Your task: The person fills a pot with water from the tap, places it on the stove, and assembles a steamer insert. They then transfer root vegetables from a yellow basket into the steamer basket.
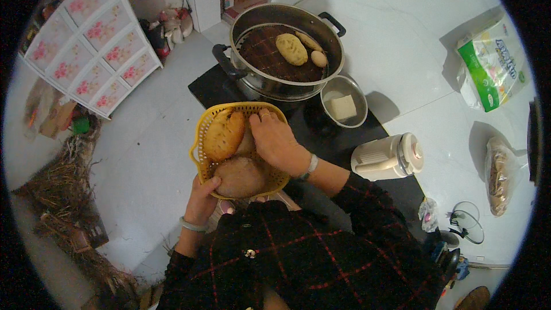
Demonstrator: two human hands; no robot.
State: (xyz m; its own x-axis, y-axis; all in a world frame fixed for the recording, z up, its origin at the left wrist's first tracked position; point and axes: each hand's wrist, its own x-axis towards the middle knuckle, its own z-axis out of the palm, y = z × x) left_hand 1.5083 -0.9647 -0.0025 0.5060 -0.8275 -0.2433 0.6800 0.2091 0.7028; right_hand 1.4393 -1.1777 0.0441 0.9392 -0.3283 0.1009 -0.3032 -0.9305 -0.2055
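My left hand (204,200) grips the near left edge of a yellow perforated plastic basket (195,155), its thumb over the rim. Inside lie a golden-brown bread-like piece (224,135) and a rounder, duller brown one (241,176). My right hand (280,144) reaches into the basket's right side with curled fingers. Its fingertips are at a paler piece (246,143), mostly covered; whether they hold it cannot be made out. Beyond the basket stands a large two-handled steel steamer pot (275,82). On its dark rack (262,56) rest a lumpy yellowish piece (291,49), a slim tan piece (308,41) and an egg (318,58).
A metal bowl (327,90) with a pale block (343,107) stands by the pot on a black surface (310,116). Right of it is a cream thermal jug (379,157). A tissue pack (490,69) lies far right. Floral drawers (99,30) and dry brushwood (64,189) are left.
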